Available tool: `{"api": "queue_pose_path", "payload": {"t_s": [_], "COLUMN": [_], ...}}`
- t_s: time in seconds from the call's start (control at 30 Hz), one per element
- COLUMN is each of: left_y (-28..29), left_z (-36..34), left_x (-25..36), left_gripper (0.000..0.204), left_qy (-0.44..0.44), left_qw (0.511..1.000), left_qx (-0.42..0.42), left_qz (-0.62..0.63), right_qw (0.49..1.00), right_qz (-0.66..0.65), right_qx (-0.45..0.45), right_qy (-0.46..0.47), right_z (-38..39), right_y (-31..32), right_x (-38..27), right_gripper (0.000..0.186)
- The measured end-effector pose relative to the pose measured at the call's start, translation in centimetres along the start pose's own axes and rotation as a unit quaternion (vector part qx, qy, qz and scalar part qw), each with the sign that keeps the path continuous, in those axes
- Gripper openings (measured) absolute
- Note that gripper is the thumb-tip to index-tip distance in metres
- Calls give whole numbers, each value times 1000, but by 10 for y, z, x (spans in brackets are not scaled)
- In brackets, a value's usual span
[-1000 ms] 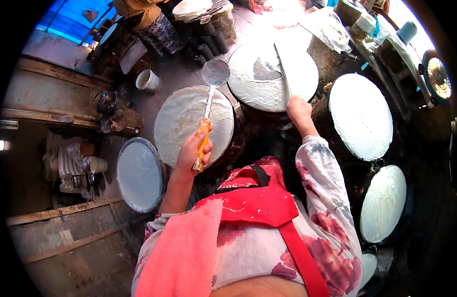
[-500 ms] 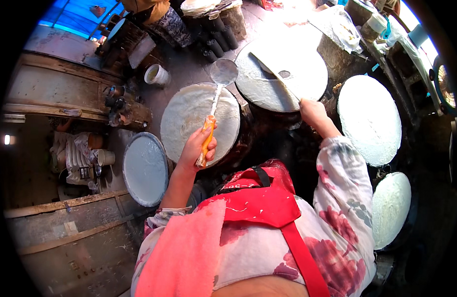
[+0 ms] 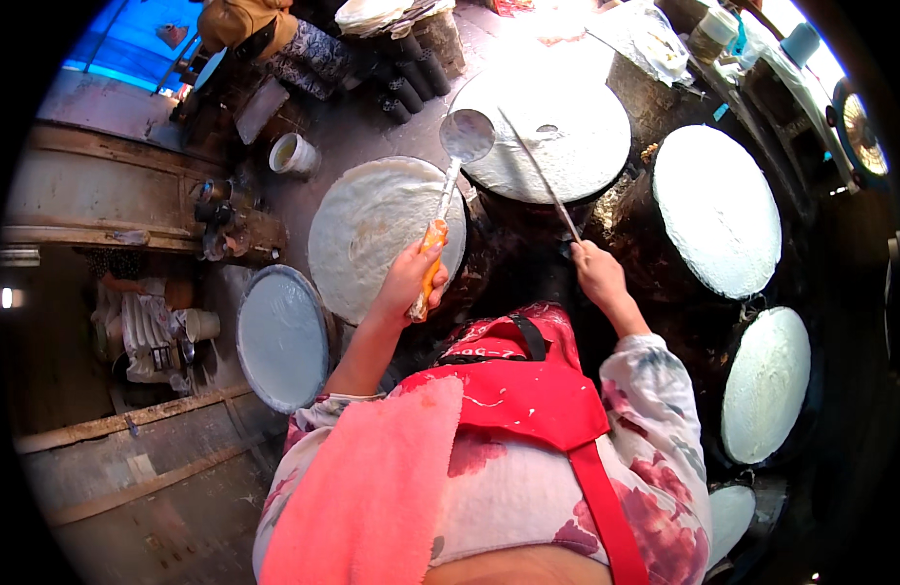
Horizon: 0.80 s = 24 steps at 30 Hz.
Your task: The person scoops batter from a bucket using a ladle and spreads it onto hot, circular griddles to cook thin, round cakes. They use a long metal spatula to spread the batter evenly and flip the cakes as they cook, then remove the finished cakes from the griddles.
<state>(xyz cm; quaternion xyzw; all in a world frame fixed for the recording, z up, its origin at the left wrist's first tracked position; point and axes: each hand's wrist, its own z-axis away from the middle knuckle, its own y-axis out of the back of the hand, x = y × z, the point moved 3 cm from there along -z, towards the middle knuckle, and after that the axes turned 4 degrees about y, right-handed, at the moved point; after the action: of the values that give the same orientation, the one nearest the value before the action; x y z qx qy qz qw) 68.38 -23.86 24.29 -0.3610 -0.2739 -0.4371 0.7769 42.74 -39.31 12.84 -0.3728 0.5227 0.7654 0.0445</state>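
Observation:
My left hand [image 3: 408, 281] is closed around the orange handle of a ladle [image 3: 448, 193]. Its round, batter-smeared bowl hangs between the left round griddle [image 3: 357, 244], covered by a pale wrinkled sheet, and the far griddle [image 3: 586, 146], spread with white batter that has a small dark hole. My right hand [image 3: 599, 278] grips the end of a long thin flat stick [image 3: 545, 182]. Seen nearly edge-on, the stick slants over the far griddle's left part; whether it touches the batter I cannot tell.
On the right stand two white-coated griddles [image 3: 718, 210] [image 3: 765, 385], with another [image 3: 731, 522] below. A grey-white round surface [image 3: 282, 336] lies left. A white bucket [image 3: 294, 156] is on the floor; a fan [image 3: 860, 132] stands far right. Another person [image 3: 309, 49] is at the upper left.
My right hand has drawn back toward my body and slightly left, turning the stick more edge-on. The left hand with the ladle has shifted slightly right. The view has shifted a little.

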Motion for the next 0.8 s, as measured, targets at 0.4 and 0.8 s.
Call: {"api": "queue_pose_path", "payload": {"t_s": [0.4,0.8], "left_y": [-41,-11], "left_z": [-10,-68], "left_x": [32,10], "left_gripper": [30,22], "left_qy": [-71,-55], "left_qw": [994,995], "left_qx": [-84,27], "left_qz": [-28,-73], "right_qw": [974,987], "right_qz": [-122,-8], "right_qx": [135,106], "right_qy": [-132,-120], "right_z": [-30,-25], "right_y": [7,-14], "right_x": [49,15], "right_gripper": [44,38]}}
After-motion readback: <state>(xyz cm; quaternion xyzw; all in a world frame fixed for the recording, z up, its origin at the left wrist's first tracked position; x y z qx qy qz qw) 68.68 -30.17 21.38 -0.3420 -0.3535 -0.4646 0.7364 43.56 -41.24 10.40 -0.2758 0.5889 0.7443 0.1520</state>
